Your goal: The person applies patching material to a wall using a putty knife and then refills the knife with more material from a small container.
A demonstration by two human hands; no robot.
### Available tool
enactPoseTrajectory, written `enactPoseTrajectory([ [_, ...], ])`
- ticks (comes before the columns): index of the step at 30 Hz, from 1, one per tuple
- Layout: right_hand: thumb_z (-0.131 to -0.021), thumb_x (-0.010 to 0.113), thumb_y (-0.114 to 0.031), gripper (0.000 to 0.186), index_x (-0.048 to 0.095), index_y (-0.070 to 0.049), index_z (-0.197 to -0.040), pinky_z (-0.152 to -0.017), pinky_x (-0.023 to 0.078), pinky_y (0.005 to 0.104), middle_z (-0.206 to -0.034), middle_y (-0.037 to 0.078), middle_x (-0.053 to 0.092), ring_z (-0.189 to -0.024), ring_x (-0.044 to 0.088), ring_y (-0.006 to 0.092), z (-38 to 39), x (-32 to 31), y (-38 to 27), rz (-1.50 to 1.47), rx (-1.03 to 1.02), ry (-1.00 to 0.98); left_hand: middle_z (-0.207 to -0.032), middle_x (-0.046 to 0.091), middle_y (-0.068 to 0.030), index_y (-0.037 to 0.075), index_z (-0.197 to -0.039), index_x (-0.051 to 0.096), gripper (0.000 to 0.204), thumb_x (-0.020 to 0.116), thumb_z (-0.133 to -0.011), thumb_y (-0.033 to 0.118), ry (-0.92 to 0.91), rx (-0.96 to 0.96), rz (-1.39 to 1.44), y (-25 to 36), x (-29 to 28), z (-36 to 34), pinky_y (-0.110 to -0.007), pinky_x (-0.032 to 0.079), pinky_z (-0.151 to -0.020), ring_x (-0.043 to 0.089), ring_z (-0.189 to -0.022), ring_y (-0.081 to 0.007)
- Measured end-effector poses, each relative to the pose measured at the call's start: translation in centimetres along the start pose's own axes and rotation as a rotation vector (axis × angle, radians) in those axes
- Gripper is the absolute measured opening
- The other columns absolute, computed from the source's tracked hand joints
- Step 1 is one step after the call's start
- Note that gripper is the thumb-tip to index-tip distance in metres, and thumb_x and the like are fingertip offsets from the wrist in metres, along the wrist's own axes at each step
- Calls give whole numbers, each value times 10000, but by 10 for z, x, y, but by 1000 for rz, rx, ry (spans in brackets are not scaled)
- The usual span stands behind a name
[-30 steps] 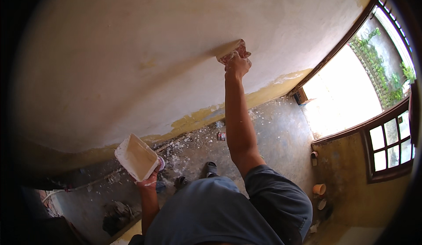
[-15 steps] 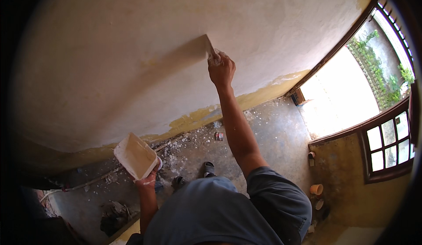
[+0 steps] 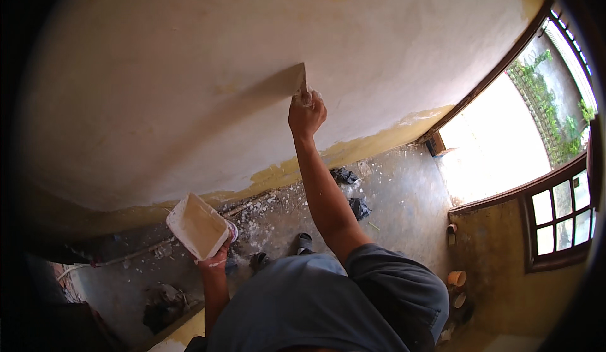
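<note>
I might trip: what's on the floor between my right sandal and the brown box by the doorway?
In the head view, a black bag lies there, another nearer the wall; your right arm hides part.

The wall [image 3: 221, 68] looks matt and mostly smooth, the shirt [image 3: 297, 301] dull cloth.

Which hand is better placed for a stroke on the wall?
Probably the right hand: it holds the thin, flat scraper at the patchy whitish wall, while the left hand holds the white rectangular tray.
</note>
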State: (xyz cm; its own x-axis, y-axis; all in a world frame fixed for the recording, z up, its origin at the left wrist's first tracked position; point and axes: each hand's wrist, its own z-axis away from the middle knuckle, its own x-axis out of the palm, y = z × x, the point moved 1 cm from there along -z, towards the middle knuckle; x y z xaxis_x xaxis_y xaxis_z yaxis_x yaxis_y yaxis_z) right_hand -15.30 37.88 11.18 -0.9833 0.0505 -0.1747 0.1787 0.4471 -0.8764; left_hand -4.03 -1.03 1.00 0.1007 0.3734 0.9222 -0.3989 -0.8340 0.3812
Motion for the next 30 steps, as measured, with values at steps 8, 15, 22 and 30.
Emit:
enactPoseTrajectory([
  [8, -860, 568, -124, 237, 622, 63, -995, -806, 501, 461, -932, 234, 666, -898, 650, 403, -64, -52, 104, -153, 165, -15, -1482, 421, -161, 162, -1495, 334, 712, 511, -925, 551, 136, 15, 59, -1, -7, 3, -667, 503, -909, 488, -1288, -422],
  [15, -914, 552, -125, 309, 615, 34, -1172, -960, 455, 472, -1178, 254, 612, -1103, 575, 408, -99, -24, 98, 203, -305, -16, -1496, 409, -133, 154, -1502, 310, 752, 527, -915, 572, 33, -28, 19, -2, 12, 2, -687, 487, -920, 417, -1333, -457],
  [22, -833, 664, -150, 377, 576, 108, -1092, -590, 548, 341, -923, 183, 680, -795, 677, 271, -78, -56, 161, -352, 729, -189, -1471, 433, -148, 162, -1487, 337, 739, 535, -907, 576, 68, 27, -65, 1, 3, 8, -679, 504, -900, 463, -1291, -464],
  [30, -803, 703, -148, 465, 530, 123, -1138, -586, 579, 386, -1107, 213, 603, -843, 686, 275, -143, -54, 92, -341, 852, 43, -1442, 475, -125, 176, -1469, 374, 687, 557, -910, 531, -17, 5, -205, -23, 29, -4, -652, 503, -928, 511, -1262, -422],
])
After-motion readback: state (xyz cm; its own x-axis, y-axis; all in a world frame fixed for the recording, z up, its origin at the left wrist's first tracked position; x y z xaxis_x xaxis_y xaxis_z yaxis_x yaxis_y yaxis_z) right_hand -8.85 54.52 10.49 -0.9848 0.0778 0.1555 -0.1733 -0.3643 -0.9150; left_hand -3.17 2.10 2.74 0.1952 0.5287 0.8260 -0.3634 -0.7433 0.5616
